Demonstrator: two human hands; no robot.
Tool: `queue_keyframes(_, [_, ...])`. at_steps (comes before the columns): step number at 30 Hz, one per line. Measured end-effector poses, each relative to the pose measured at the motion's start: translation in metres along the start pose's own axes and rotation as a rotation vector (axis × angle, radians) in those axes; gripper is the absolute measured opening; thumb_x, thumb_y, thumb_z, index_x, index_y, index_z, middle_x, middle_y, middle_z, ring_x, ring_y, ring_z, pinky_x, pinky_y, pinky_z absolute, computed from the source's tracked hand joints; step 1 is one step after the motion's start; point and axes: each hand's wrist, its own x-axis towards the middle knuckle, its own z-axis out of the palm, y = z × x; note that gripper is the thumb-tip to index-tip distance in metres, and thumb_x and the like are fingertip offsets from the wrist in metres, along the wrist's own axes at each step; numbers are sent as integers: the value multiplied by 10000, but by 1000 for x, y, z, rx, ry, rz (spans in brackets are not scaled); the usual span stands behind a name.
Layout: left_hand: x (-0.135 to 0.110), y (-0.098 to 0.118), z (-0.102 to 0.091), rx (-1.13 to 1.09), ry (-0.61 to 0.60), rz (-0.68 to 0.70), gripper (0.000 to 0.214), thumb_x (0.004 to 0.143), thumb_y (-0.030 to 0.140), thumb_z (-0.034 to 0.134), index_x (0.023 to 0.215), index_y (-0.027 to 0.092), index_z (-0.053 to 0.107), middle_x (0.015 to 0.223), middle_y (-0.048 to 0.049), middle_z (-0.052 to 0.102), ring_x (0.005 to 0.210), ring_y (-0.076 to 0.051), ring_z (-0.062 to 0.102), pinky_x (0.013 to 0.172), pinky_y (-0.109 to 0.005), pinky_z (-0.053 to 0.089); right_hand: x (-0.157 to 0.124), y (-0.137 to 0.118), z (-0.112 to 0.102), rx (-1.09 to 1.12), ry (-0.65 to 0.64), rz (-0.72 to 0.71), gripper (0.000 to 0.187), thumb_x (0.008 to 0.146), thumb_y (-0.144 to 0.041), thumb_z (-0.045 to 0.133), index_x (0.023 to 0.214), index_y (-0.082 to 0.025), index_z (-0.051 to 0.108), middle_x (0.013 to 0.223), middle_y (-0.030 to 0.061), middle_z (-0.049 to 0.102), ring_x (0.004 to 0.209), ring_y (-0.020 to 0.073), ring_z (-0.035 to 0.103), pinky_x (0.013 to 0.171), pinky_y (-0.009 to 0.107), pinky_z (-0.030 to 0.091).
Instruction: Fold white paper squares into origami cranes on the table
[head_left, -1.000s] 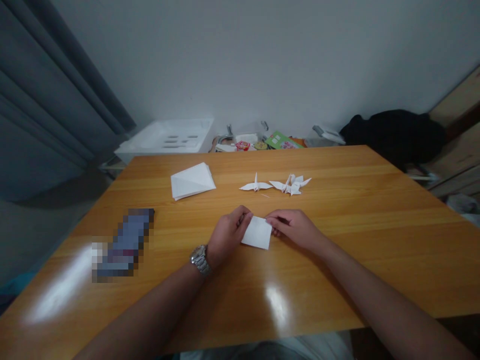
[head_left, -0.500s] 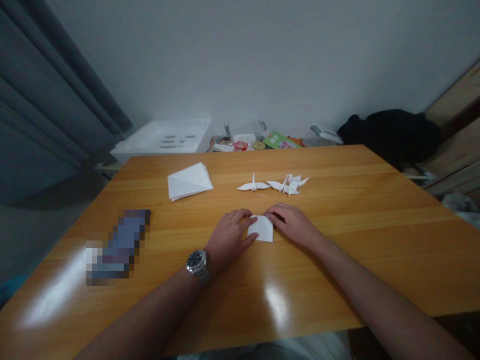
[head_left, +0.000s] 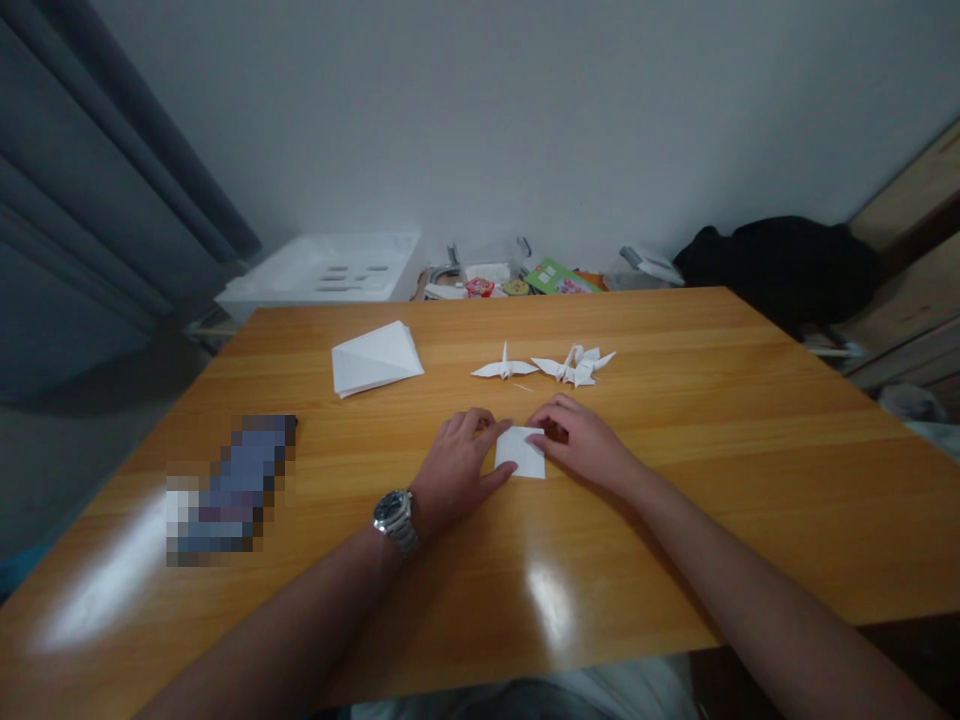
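A small white square of folded paper (head_left: 520,458) lies flat on the wooden table between my hands. My left hand (head_left: 459,462), with a metal watch at the wrist, holds it by the left side, thumb at the lower left and forefinger at the upper left corner. At the upper right corner, the thumb and fingers of my right hand (head_left: 574,432) grip the paper, the thumb lying over its face. Just beyond the hands stand white paper cranes: one alone (head_left: 505,368) and a cluster (head_left: 574,366) whose wings overlap.
A stack of white paper sheets (head_left: 377,360) lies at the back left of the table (head_left: 712,520). A pixelated dark phone-like object (head_left: 244,480) is at the left. Behind the table are a white foam tray (head_left: 315,292), a green packet (head_left: 559,278) and a black cloth heap (head_left: 780,265).
My right thumb has come down over the upper right of the paper, and my left forefinger has shifted to its upper left corner. The paper stays in about the same place.
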Motion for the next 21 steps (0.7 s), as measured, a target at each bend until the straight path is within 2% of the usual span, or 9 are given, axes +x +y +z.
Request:
queue_keyframes(4, [0, 0, -1, -26, -7, -8, 511, 896, 394, 668, 1356, 208, 544, 1243, -110, 558, 1135, -291, 525, 1019, -464, 443, 0, -1, 0, 88, 10, 40, 187, 963, -320, 582, 862, -186, 665, 843, 32, 654, 765, 168, 585, 689, 289, 437])
queue_keyframes(9, [2, -1, -3, -106, 7, 16, 479, 881, 362, 691, 1304, 202, 534, 1276, -104, 577, 1160, -289, 532, 1035, -462, 432, -1, -3, -4, 123, -102, -7, 269, 999, -372, 522, 886, -192, 686, 895, 54, 701, 843, 194, 628, 769, 318, 464])
queue_keyframes(15, [5, -2, -5, -250, 26, 57, 427, 853, 336, 735, 1212, 188, 556, 1212, -86, 619, 1136, -264, 552, 1019, -423, 438, -2, -7, -10, 104, -145, -52, 376, 999, -488, 502, 903, -184, 701, 905, 73, 706, 839, 204, 637, 771, 324, 472])
queue_keyframes(18, [6, -3, -8, -355, 49, 49, 247, 947, 386, 620, 1074, 174, 612, 1116, -76, 652, 1054, -228, 585, 973, -390, 458, -2, -8, -12, 132, -160, -94, 540, 1018, -580, 375, 894, -178, 713, 910, 89, 703, 845, 212, 639, 782, 336, 470])
queue_keyframes(19, [7, -4, -9, -394, 54, 44, 239, 988, 395, 549, 1023, 173, 632, 1097, -73, 660, 1038, -216, 593, 962, -378, 461, -3, -8, -12, 149, -157, -87, 589, 1027, -590, 320, 899, -178, 720, 915, 92, 704, 848, 213, 641, 787, 340, 471])
queue_keyframes(21, [7, -6, -11, -470, 59, 24, 373, 1054, 376, 386, 909, 177, 665, 1084, -69, 676, 1034, -197, 606, 966, -362, 456, -3, -7, -12, 173, -136, -42, 624, 1045, -568, 259, 912, -180, 729, 928, 92, 713, 860, 212, 649, 804, 347, 476])
